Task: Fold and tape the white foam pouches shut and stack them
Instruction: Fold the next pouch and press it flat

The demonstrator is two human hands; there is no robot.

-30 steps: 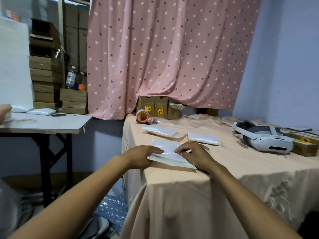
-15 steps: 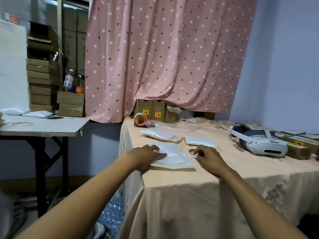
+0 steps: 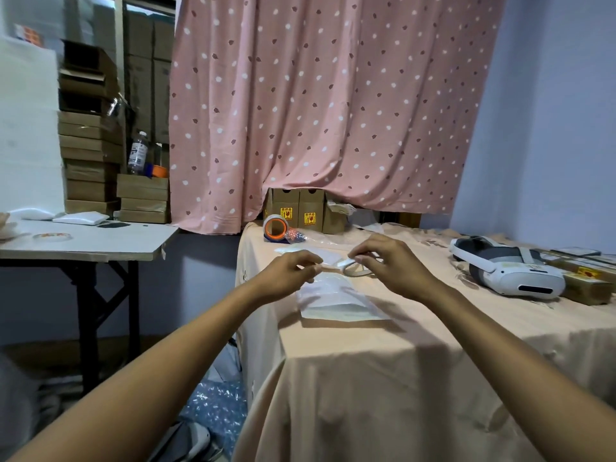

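Both your hands have lifted off the white foam pouch (image 3: pixel 336 305), flat at centre frame on the surface (image 3: pixel 433 331); left hand (image 3: pixel 290 275) and right hand (image 3: pixel 393 266) now pinch a tape strip (image 3: pixel 333 264) stretched between them.

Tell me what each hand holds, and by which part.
The right hand pinches the small clear tape roll by its rim; the left hand pinches its pulled-out free end.

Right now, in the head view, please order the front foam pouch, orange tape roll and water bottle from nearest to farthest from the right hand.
From the right hand:
1. front foam pouch, on the table, just below-left.
2. orange tape roll, table's far left corner.
3. water bottle, far left, on the cardboard boxes.
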